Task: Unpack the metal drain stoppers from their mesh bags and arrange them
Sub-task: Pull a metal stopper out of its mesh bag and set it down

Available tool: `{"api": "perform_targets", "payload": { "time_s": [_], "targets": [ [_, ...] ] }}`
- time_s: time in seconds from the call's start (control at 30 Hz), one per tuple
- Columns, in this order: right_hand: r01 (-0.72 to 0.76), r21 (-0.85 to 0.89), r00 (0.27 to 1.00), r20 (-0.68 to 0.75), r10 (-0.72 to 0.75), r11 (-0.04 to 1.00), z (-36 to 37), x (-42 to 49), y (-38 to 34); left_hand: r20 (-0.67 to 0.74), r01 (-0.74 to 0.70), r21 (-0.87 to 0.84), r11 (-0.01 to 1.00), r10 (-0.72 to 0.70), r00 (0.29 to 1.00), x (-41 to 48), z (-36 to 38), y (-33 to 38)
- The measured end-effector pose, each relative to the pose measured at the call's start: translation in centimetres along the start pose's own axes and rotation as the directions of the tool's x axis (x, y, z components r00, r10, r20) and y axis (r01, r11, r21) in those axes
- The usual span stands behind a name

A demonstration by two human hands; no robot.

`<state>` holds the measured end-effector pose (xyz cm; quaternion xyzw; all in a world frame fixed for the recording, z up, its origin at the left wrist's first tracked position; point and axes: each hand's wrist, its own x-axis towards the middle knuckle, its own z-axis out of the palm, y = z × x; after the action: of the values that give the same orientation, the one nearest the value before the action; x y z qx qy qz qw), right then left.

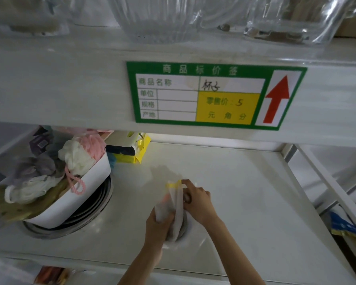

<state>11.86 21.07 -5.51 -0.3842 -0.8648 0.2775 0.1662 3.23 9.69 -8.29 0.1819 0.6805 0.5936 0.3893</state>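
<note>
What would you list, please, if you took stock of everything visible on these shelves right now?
mesh bag: one, white with a yellow band at its top, held over the middle of the lower shelf
drain stopper: one, grey metal, partly visible inside the bag
white tub: one, left of the shelf, heaped with white, pink and grey bath puffs, resting on stacked metal rings
yellow packets: a few, at the shelf's back
price label: one, green, yellow and white with a red arrow, on the upper shelf edge
clear containers: several, on the top shelf
hands: left hand grips the bag's lower part; right hand pinches near its top
</note>
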Motion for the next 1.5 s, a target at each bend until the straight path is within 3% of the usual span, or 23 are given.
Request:
{"api": "perform_targets", "payload": {
  "time_s": [0.17, 0.23, 0.33, 0.53, 0.77, 1.0, 1.13, 1.27, 1.4, 1.5],
  "targets": [
    [-0.039, -0.367, 0.960, -0.273, -0.068, 0.929, 1.7, 0.1, 0.3, 0.055, 0.037, -0.045, 0.998, -0.035, 0.998, 0.2, 0.3, 0.6],
    [-0.073, -0.366, 0.939, -0.338, -0.059, 0.928, 2.4, 0.3, 0.3, 0.059, 0.045, -0.084, 0.995, -0.040, 0.997, 0.4, 0.4, 0.9],
    [-0.138, -0.240, 0.965, -0.252, 0.076, 0.961, 2.2, 1.1, -0.3, 0.022, 0.006, -0.053, 0.999, -0.005, 1.000, 1.1, 0.2, 0.8],
    [-0.294, -0.115, 0.934, -0.247, 0.259, 0.949, 3.8, 5.4, 1.3, -0.032, 0.022, 0.041, 0.999, -0.020, 0.999, 2.0, -1.1, -0.5],
    [-0.338, -0.204, 0.936, -0.179, 0.304, 0.919, 4.6, 8.7, 3.8, -0.110, 0.076, -0.130, 0.989, -0.091, 0.990, 2.4, -2.5, -0.7],
    [-0.281, -0.222, 0.948, -0.219, 0.233, 0.934, 3.5, 6.6, 3.0, -0.121, 0.084, -0.082, 0.993, -0.094, 0.988, 2.7, -2.1, -0.3],
    [-0.091, -0.117, 0.947, -0.317, 0.050, 0.989, 2.0, 0.0, 0.3, -0.124, 0.112, -0.109, 0.988, -0.125, 0.984, 2.3, -1.7, -0.5],
    [0.116, 0.046, 0.980, -0.166, -0.107, 0.992, 2.0, -5.9, -1.7, -0.123, 0.118, -0.071, 0.990, -0.127, 0.984, 2.1, -1.1, -0.8],
    [0.226, -0.091, 0.957, -0.165, -0.238, 0.970, 2.7, -7.0, -1.8, -0.143, 0.111, -0.020, 0.994, -0.113, 0.983, 1.8, -1.0, -0.8],
    [0.205, -0.069, 0.965, -0.155, -0.214, 0.976, 3.0, -7.1, -2.2, -0.152, 0.083, 0.066, 0.994, -0.073, 0.986, 1.7, -0.7, -1.0]
  ]
}}
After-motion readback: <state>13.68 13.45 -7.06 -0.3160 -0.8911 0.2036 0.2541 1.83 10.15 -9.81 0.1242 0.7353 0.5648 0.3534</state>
